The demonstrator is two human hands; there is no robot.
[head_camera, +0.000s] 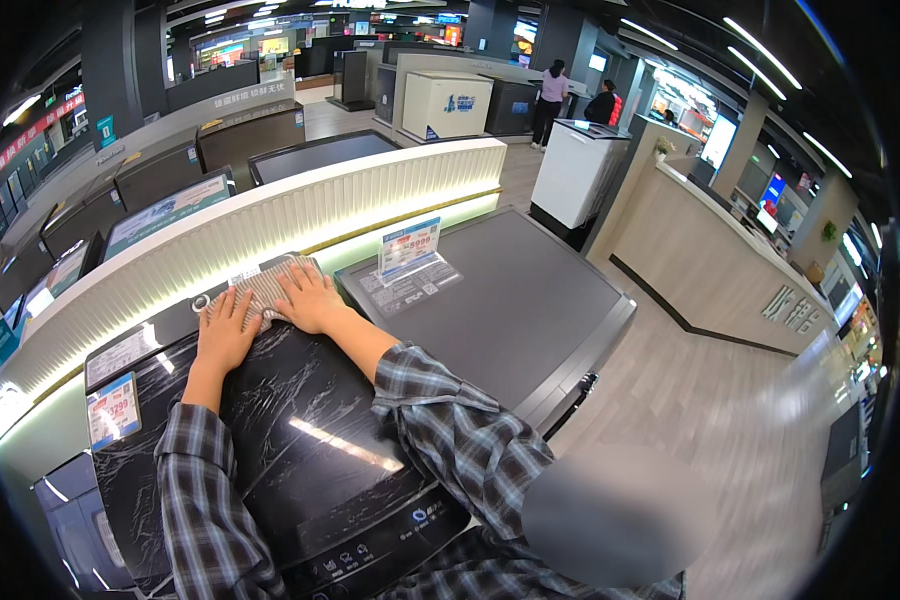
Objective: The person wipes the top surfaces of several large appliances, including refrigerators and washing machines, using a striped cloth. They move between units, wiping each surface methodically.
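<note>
Both hands lie on a striped grey-beige cloth (270,291) at the back edge of a black, marble-patterned appliance top (300,397). My left hand (226,334) rests on the cloth's left part with its fingers spread. On the right part, my right hand (311,298) presses down with fingers apart. A round white-ringed fitting (200,303) shows just left of the cloth. A price card (112,411) leans at the top's left side. The surface reflects ceiling lights. What lies under the cloth is hidden.
A dark grey appliance (495,300) stands to the right, bearing an upright price sign (409,247). Behind runs a lit, ribbed white partition (420,171). Farther off are a white appliance (576,174), a wooden counter (705,262) and two people (551,101).
</note>
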